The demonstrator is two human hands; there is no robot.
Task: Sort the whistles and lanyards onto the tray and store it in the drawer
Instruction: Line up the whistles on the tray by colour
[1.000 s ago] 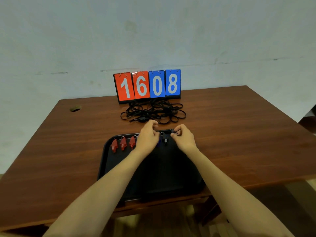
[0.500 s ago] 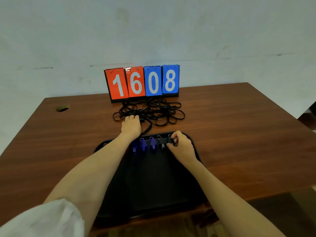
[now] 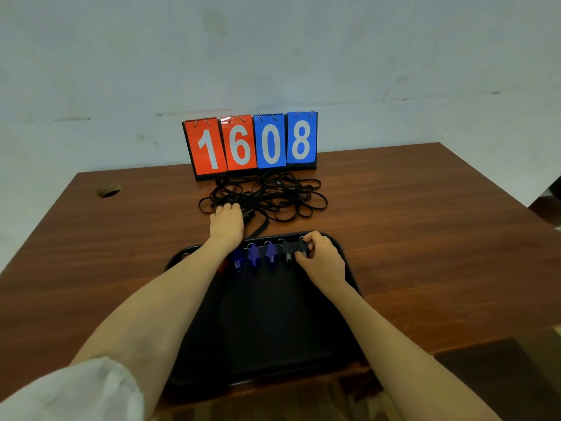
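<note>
right hand pinches the black whistle into the row on the tray; left hand lies on the lanyards, grip unclear; next move probably calls for teasing one lanyard free.

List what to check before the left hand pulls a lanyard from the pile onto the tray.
1. The left hand is on the lanyard pile: ok, fingers reach its near edge.
2. One lanyard gripped alone: cannot tell, fingertips lie among the cords.
3. Pile free of tangles: not ok, loops overlap.
4. The right hand pinches the black whistle at the row's right end: ok.
5. The tray has bare room in front of the row: ok.
</note>
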